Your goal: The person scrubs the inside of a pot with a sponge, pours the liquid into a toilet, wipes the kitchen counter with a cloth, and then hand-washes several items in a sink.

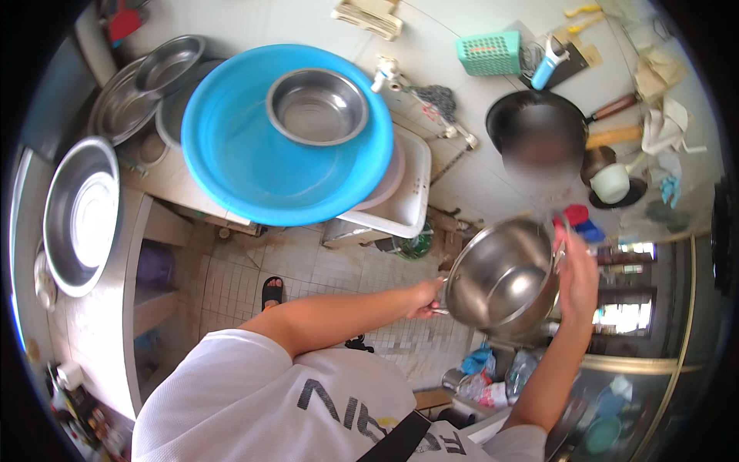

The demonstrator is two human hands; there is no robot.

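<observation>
We hold a steel pot between both hands, to the right of the blue basin and closer to us than it. Our left hand has its fingers closed on the pot's side toward the basin; our right hand grips the opposite side with curled fingers. We look into the pot's open mouth. Left of the basin we see a shiny steel dish. Under the basin's right edge is a white sink, while inside it sits a steel bowl. Beyond the basin's right side are a dark wok and a green basket.
</observation>
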